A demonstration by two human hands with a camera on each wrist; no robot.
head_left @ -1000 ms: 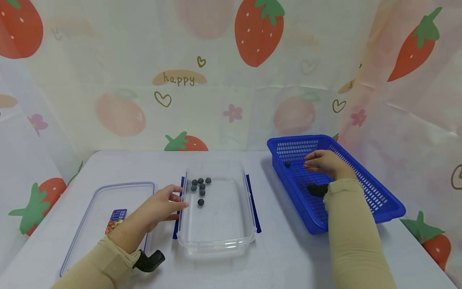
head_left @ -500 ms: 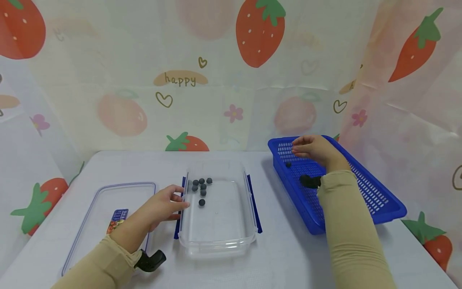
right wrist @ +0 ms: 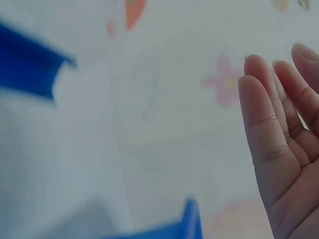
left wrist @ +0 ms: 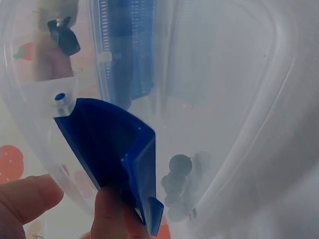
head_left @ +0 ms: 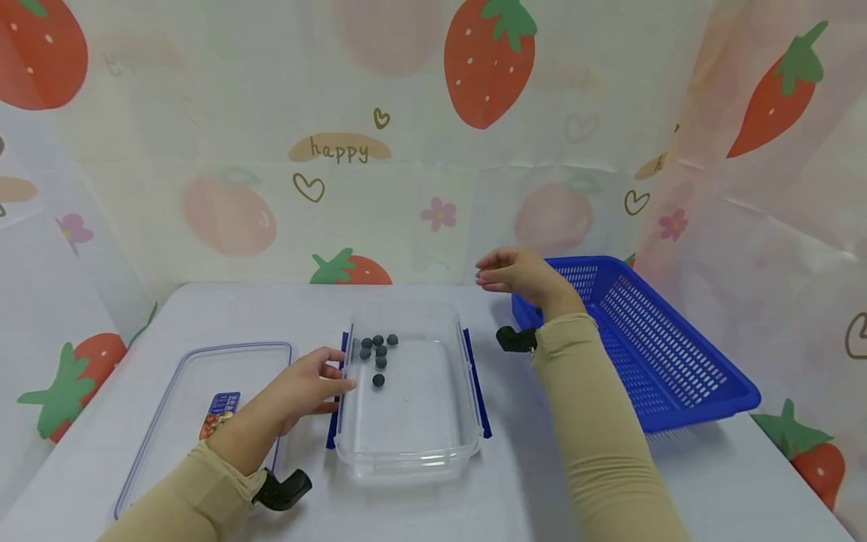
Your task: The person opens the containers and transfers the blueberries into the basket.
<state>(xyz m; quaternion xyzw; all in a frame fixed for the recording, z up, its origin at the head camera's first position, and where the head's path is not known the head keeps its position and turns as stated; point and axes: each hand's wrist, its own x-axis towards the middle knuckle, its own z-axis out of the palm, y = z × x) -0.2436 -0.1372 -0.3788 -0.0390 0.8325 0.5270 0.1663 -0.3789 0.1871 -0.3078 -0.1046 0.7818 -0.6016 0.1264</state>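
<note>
Your right hand (head_left: 521, 277) hangs in the air at 1 o'clock from the clear plastic box (head_left: 423, 421), its fingers drawn together toward the thumb. You can't tell from these views whether a ball sits between the tips; the right wrist view shows fairly straight fingers and nothing plainly pinched. Your left hand (head_left: 308, 388) is at the box's 9 o'clock side, fingers loosely apart and resting against the hinged blue latch (left wrist: 107, 137).

The dark blueberry-like balls (head_left: 381, 351) lie inside the box, most bunched toward 10 and 11 o'clock, one set apart nearer 9. The blue perforated basket (head_left: 684, 361) stands at 2 to 3 o'clock from the box, partly behind your right forearm. The clear lid (head_left: 250, 369) lies at 8 to 9 o'clock, under your left forearm.

The balls look loose on a smooth floor, so if your left fingers push the latch hard, the box could slide or tip and scatter them. Your right black wrist mount (head_left: 516, 339) hangs low beside the basket; were that arm to dip, it could knock the rim. Should your fingertips hold a ball, a slack pinch here would likely drop it onto the table (head_left: 501, 467).
</note>
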